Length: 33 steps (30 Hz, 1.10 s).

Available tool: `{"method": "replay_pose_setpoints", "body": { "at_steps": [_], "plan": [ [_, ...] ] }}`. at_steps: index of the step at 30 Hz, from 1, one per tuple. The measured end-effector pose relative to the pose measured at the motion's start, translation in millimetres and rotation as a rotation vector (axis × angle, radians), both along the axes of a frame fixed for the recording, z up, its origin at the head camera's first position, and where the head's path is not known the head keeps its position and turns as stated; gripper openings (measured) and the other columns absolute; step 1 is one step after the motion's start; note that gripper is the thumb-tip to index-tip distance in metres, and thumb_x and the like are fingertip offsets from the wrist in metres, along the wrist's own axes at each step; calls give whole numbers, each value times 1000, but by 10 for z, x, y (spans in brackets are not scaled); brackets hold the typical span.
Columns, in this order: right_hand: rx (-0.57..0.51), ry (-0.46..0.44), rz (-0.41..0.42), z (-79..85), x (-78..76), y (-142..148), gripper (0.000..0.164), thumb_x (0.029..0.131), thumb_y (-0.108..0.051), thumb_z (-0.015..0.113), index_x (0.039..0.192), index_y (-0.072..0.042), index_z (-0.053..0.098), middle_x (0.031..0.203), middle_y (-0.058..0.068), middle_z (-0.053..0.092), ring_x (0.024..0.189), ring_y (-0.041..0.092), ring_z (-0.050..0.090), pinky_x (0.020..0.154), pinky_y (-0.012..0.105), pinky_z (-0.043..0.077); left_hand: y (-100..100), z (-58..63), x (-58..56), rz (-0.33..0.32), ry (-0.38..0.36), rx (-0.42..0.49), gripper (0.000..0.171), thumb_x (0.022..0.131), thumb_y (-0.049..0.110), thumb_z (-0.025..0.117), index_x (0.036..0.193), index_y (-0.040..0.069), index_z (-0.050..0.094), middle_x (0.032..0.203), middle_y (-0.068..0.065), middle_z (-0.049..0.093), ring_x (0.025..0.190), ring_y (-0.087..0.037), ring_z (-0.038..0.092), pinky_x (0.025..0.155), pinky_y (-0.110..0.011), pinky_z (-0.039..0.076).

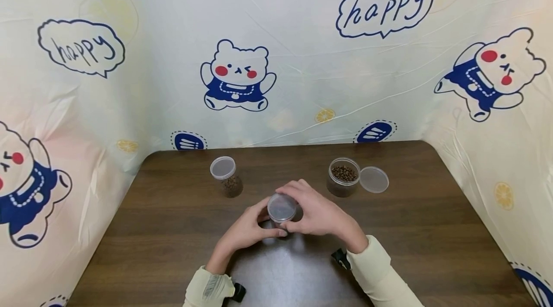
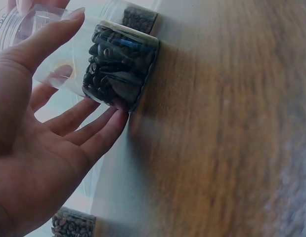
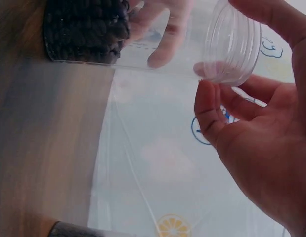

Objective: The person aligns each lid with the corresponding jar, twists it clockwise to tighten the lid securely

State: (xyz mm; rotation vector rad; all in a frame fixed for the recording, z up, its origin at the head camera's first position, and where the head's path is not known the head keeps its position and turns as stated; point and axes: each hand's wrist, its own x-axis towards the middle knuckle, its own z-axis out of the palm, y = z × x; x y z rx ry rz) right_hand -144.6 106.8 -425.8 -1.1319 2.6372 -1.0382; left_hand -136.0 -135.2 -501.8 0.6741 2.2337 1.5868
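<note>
Between both hands, a clear jar (image 2: 122, 66) part-filled with dark coffee beans stands upright on the table. My left hand (image 1: 247, 228) holds the body of the jar, thumb on the near side and fingers round the far side. At the top, my right hand (image 1: 318, 212) grips the rim of the translucent screw lid (image 1: 282, 208) with thumb and fingers. Ridges of the lid (image 3: 234, 44) show between those fingers in the right wrist view.
A lidded jar of beans (image 1: 232, 185) stands behind to the left. To the back right is an open jar of beans (image 1: 343, 173), with a loose lid (image 1: 374, 180) lying beside it. A printed curtain (image 1: 302, 81) encloses the brown table (image 1: 173, 249).
</note>
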Motion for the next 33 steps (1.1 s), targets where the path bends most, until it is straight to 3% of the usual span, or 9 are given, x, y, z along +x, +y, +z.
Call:
{"method": "replay_pose_setpoints", "body": {
  "at_steps": [12, 17, 23, 27, 33],
  "plan": [
    [-105, -77, 161, -127, -224, 152, 69, 87, -31, 87, 149, -25, 58, 143, -5, 65, 121, 12, 54, 101, 35, 53, 4, 12, -5, -10, -10, -7, 76, 86, 28, 89, 151, 33, 51, 145, 5, 64, 134, -14, 63, 112, -28, 51],
    [-79, -66, 73, -115, -166, 122, 70, 84, -34, 90, 146, -22, 61, 133, -7, 68, 113, 10, 57, 95, 33, 53, 7, 16, -10, -12, 8, 0, 75, 86, 28, 90, 150, 32, 51, 145, 3, 63, 134, -15, 64, 112, -30, 52],
    [-53, 29, -37, -110, -16, 49, 68, 83, -38, 90, 140, -16, 59, 126, -4, 66, 112, 12, 58, 93, 33, 55, 11, 4, -26, -3, 13, -4, 72, 84, 30, 91, 147, 32, 54, 142, 2, 65, 133, -16, 64, 111, -30, 53],
    [-39, 93, -78, -133, 37, 10, 72, 83, -41, 90, 139, -11, 57, 131, 2, 61, 118, 16, 57, 99, 36, 54, 20, -3, -22, 5, 29, -8, 72, 85, 26, 90, 147, 27, 54, 141, -1, 65, 132, -18, 65, 111, -28, 52],
    [-59, 72, -55, -116, 46, 20, 87, 83, -42, 90, 153, -10, 48, 141, 4, 56, 126, 16, 54, 104, 39, 54, 53, 21, 17, 17, 50, -16, 77, 84, 26, 91, 149, 31, 50, 142, 1, 64, 132, -19, 64, 110, -22, 49]
  ]
}}
